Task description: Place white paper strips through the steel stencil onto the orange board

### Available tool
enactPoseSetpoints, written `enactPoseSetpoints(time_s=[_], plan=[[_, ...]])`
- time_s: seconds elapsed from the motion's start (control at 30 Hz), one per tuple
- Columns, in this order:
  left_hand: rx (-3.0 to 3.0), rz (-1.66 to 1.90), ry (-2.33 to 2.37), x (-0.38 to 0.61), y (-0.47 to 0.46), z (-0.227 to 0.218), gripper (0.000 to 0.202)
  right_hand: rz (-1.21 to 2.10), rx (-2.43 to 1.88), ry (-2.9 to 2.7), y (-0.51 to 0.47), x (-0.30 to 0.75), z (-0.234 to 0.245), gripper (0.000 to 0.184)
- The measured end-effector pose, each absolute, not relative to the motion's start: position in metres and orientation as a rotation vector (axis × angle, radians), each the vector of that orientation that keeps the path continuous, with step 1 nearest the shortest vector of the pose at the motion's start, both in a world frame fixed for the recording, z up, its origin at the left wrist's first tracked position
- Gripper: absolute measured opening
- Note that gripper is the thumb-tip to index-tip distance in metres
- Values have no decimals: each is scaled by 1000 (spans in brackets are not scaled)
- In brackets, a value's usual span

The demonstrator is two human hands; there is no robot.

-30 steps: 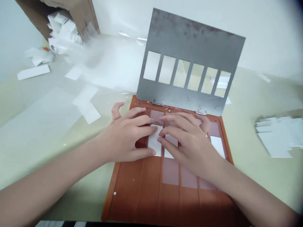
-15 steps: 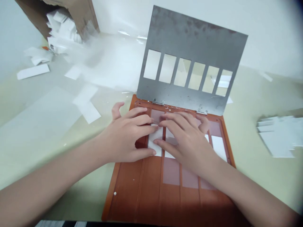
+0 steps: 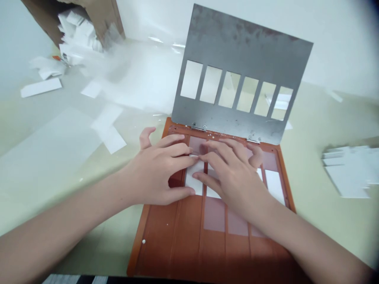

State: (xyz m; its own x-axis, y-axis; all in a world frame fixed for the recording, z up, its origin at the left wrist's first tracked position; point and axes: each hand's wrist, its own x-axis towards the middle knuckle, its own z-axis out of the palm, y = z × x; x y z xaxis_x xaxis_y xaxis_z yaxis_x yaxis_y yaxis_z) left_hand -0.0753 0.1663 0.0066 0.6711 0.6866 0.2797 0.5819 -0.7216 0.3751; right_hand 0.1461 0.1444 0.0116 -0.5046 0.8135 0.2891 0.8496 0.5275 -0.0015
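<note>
An orange-brown jig board (image 3: pixel 189 236) with grooved lanes lies before me, its grey metal frame lid (image 3: pixel 237 51) raised on hinges at the back. My left hand (image 3: pixel 162 169) rests over the left lanes with fingers apart, index finger and thumb touching a white card (image 3: pixel 194 181). My right hand (image 3: pixel 233 169), fingers also spread, has its thumb on that same card and its index fingertip by the card's upper edge. Other white cards lie in the lanes to the right, one plainly seen at the right end (image 3: pixel 274 185), others partly under my right hand.
A stack of white cards (image 3: pixel 349 171) lies on the table to the right. At the back left, a cardboard box (image 3: pixel 103 19) holds a heap of white pieces (image 3: pixel 78 33). Clear plastic sheeting (image 3: pixel 139 79) and loose white cards (image 3: pixel 109 136) spread over the left side.
My right hand has shifted very slightly, its index fingertip now at the left index fingertip. My left hand stays almost still at the card.
</note>
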Motion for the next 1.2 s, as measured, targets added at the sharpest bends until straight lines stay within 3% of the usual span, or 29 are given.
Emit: enactPoseSetpoints(time_s=[0.3, 0.5, 0.7, 1.2], plan=[[2682, 574, 1253, -72, 152, 12, 44, -75, -1413, -2530, 143, 145, 14, 20], [2881, 780, 1168, -59, 119, 16, 23, -40, -1429, -2522, 143, 146, 15, 17], [3012, 549, 1100, -53, 85, 14, 43, -51, -1420, -2528, 143, 146, 14, 19], [3005, 451, 1173, -51, 83, 10, 50, -25, -1477, -2488, 144, 141, 14, 19]])
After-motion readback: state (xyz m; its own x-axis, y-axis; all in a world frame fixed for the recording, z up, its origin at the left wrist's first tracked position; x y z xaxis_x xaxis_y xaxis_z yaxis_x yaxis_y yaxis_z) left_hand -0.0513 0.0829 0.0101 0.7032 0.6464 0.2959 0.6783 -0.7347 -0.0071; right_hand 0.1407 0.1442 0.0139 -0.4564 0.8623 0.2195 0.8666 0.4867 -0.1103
